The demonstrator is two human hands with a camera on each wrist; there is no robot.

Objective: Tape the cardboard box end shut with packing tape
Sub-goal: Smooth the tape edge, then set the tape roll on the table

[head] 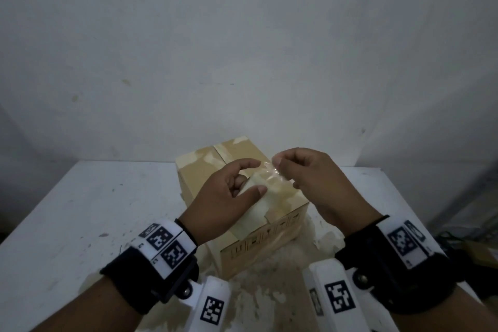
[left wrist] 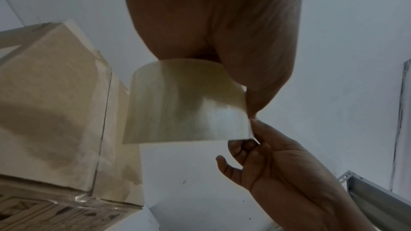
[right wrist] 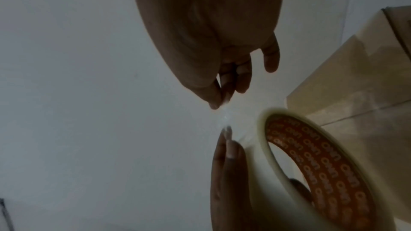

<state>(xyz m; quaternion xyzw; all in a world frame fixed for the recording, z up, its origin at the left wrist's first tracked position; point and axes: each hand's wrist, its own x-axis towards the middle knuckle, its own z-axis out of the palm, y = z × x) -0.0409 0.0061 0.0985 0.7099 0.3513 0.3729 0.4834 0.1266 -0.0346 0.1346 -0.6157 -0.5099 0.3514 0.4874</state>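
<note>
Above the cardboard box (head: 237, 202) on a white worktop (head: 89, 213), left hand (head: 223, 197) grips the tape roll (left wrist: 184, 104) while right hand (head: 310, 180) pinches its free end (head: 269, 170), apparently drawing out a strip for the box's end seam.

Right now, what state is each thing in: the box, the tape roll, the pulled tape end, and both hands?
cardboard box: upright on the white table, top flaps closed, old tape patches showing.
tape roll: held above the box, partly unrolled.
free tape end: peeled off the roll, not yet stuck down.
left hand: grips the roll.
right hand: pinches the free tape end.
</note>
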